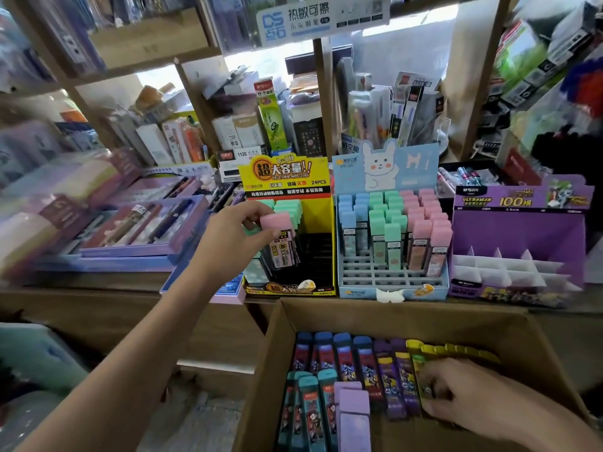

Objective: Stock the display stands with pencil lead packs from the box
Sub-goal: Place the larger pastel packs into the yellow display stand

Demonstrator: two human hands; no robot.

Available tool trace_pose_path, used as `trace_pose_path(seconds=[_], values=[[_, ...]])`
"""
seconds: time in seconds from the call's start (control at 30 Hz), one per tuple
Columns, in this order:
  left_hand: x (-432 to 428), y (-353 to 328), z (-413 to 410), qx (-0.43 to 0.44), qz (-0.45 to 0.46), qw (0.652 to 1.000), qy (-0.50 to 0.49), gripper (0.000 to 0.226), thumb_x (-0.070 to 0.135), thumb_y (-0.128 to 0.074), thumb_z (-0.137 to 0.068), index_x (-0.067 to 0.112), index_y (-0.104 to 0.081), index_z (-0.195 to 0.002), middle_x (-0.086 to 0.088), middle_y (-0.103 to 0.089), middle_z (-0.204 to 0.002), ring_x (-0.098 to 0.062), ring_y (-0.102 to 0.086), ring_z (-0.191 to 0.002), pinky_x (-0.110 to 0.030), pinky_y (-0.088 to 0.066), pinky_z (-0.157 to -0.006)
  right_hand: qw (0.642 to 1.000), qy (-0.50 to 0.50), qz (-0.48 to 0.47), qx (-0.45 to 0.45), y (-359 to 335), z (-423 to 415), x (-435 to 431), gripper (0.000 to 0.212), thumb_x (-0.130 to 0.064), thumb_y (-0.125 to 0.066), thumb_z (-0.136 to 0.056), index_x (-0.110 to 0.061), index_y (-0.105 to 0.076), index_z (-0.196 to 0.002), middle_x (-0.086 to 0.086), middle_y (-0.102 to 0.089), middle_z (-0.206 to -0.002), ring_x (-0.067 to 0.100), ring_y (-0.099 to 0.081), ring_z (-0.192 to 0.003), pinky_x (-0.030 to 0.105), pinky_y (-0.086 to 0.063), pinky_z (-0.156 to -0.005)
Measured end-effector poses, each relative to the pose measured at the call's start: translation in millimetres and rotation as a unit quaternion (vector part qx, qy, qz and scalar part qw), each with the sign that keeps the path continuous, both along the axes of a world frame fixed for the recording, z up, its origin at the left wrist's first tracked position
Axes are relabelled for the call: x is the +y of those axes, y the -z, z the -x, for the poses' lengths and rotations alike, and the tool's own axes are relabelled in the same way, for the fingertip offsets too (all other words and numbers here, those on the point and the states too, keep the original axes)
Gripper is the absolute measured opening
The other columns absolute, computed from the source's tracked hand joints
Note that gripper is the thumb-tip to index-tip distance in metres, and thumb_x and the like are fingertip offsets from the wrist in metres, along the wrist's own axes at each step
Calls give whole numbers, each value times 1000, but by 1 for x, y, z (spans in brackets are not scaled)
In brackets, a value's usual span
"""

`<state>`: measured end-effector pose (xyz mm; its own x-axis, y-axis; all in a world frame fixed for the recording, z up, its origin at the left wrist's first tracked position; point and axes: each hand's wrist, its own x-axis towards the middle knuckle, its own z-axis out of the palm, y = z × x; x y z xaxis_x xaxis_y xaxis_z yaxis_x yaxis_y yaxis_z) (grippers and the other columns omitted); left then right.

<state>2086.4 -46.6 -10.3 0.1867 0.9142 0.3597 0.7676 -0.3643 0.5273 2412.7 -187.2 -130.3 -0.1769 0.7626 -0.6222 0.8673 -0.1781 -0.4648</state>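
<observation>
1. My left hand (236, 234) grips a pink-capped lead pack (281, 238) over the yellow display stand (321, 223).
2. My right hand (470, 391) closes on a yellow pack (424, 370) in the near cardboard box (391, 314).

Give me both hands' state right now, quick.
Left hand: fingers closed on pink-capped lead pack at the yellow display stand.
Right hand: in the cardboard box, fingers on yellow-capped pack; grip unclear.

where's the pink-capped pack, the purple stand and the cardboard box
pink-capped pack (276, 221): head view, on its pink cap
purple stand (515, 233): head view, on its bare back panel
cardboard box (404, 316): head view, on its far inner wall
</observation>
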Motion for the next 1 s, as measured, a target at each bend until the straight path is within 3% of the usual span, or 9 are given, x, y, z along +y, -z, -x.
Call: trace_pose_path(seconds=[0.3, 0.47, 0.63, 0.8, 1.0], values=[[-1, 2, 2, 50, -42, 998, 4, 7, 30, -72, -91, 26, -72, -96, 18, -64, -89, -8, -53, -89, -18, -39, -72, 1000, 4, -3, -12, 4, -2, 0, 30, -56, -69, -88, -48, -61, -115, -21, -59, -110, -1, -61, -100, 25, -53, -95], [-1, 4, 1, 33, -51, 998, -1, 10, 28, -76, -90, 22, -74, -97, 14, -64, -87, -11, -54, -90, -16, -38, -72, 1000, -3, -3, -12, 6, -2, 1, 31, -56, -69, -88, -48, -60, -117, -21, -60, -110, 0, -61, -99, 25, -53, -93], [-2, 5, -2, 36, -71, 997, -8, 15, 23, -77, -88, 21, -76, -103, 20, -59, -87, -13, -54, -97, -26, -38, -76, 1000, -7, -4, -15, 9, -3, 1, 31, -55, -69, -88, -48, -60, -117, -21, -61, -109, 0, -62, -98, 26, -54, -91], [-1, 2, 0, 53, -71, 996, -10, 15, 27, -76, -89, 25, -74, -104, 13, -63, -91, -16, -54, -98, -42, -46, -86, 1000, -5, -6, -14, 13, -4, 2, 30, -56, -69, -87, -48, -60, -115, -19, -62, -108, 0, -63, -97, 25, -55, -90], [0, 1, 2, 63, -85, 994, -4, 18, 31, -77, -87, 22, -75, -103, 16, -61, -83, -12, -54, -89, -40, -46, -86, 1000, -7, -5, -15, 15, -5, 2, 29, -57, -69, -88, -47, -60, -114, -20, -62, -109, 1, -63, -98, 26, -55, -91]])
